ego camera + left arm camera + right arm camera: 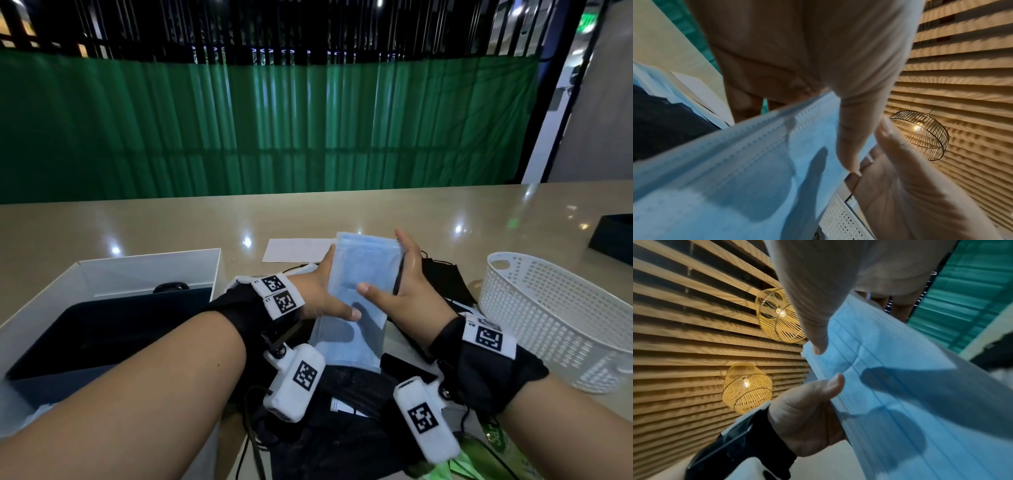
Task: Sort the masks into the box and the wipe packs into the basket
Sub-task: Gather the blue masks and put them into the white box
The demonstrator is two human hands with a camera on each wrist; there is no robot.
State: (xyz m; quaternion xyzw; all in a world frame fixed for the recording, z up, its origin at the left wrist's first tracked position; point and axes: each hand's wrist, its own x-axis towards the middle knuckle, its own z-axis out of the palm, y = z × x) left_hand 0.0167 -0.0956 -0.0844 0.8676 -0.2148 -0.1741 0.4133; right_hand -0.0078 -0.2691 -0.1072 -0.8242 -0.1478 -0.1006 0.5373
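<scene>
Head view: both hands up over the table [137, 226], holding a stack of blue masks [359, 284] between them. Exact mask count unclear; layered edges show more than one. Left hand [318, 294] grips the stack's left edge, thumb across the front, fingers behind. Right hand [407, 287] grips the right edge, thumb on the front face, fingers wrapped behind. One white box [113, 270] sits left, open, with a dark item inside; I can't identify it. One white perforated basket [551, 318] sits right, nothing visible inside. Black masks [445, 277] lie on the table behind the right hand, count unclear. One white paper sheet [294, 250] lies flat beyond the hands. Green packaging [486, 455] at bottom right, partly cut off; I can't tell what it is. One dark object [613, 240] at the far right edge.

Left wrist view: left thumb presses on the blue masks [735, 178]; several stitched edges visible, at least three layers. Right hand [910, 186] holds the opposite edge. A strip of basket [842, 222] shows below. One wire-cage lamp [920, 134] hangs against a slatted wall.

Right wrist view: right thumb on the blue masks [900, 386], left hand [807, 418] pinching the far edge with its thumb on top. Two wire-cage lamps [777, 316] on the slatted wall.
</scene>
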